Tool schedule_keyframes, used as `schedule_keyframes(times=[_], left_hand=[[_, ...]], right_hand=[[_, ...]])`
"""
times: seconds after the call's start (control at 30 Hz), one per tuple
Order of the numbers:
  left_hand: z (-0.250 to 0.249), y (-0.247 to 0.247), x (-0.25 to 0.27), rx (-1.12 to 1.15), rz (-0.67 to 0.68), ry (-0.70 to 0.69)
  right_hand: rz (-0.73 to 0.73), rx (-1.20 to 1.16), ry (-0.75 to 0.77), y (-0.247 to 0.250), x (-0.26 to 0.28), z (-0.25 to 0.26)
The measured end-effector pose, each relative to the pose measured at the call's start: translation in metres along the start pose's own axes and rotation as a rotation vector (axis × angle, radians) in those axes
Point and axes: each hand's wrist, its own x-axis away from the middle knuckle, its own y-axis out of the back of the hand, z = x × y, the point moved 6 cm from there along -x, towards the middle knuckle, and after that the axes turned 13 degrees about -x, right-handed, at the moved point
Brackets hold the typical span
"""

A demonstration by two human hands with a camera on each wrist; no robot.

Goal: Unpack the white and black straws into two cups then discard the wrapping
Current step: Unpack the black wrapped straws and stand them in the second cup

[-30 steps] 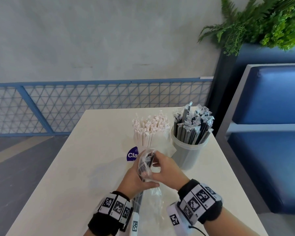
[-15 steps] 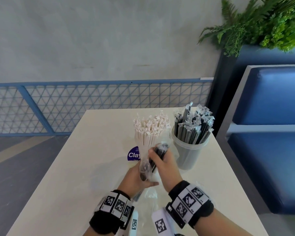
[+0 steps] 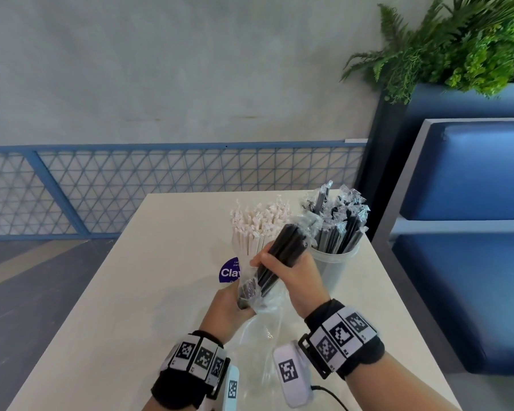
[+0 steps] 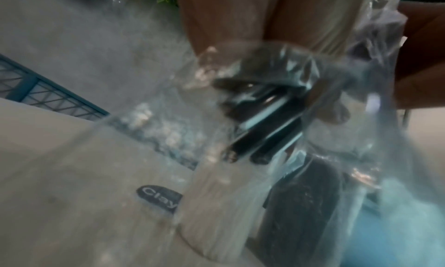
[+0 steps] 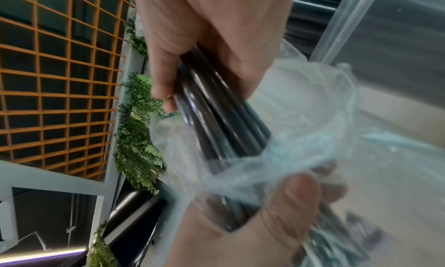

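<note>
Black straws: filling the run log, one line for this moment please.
right hand grips black straws | left hand holds wrapping | cup near

blue bench, fern planter, mesh railing

Grey wall, blue mesh railing, blue bench.

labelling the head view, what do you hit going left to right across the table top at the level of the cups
purple sticker → white straws → bundle of black straws held in the right hand → cup of black straws
</note>
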Motion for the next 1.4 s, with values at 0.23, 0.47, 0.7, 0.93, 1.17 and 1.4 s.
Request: schedule_keyframes(times=[0.23, 0.47, 0.7, 0.93, 1.17, 1.4], left_hand=[[0.008, 0.001, -0.006, 0.004, -0.002, -0.018], [0.019, 0.004, -0.008, -0.073, -0.053, 0.006], [0.027, 0.004, -0.011, -0.098, -0.056, 0.008], [0.032, 0.008, -0.01, -0.085, -0.071, 0.038], [0.049, 0.006, -0.013, -0.098, -0.119, 0.069], [0.041, 0.008, -0.008, -0.056, -0.119, 0.048]], right_hand=[[-0.306, -0.178, 0.149, 0.026, -0.015, 0.025], [-0.409, -0.175, 0.289, 0.052, -0.023, 0.067], [-0.458, -0.208, 0.471, 0.066, -0.028, 0.109], [-0.501, -0.336, 0.554, 0.081, -0.033, 0.134], [-0.58, -0.027, 0.682, 0.086, -0.035, 0.14], [-0.607, 0.156, 0.625, 0.087, -0.042, 0.109]])
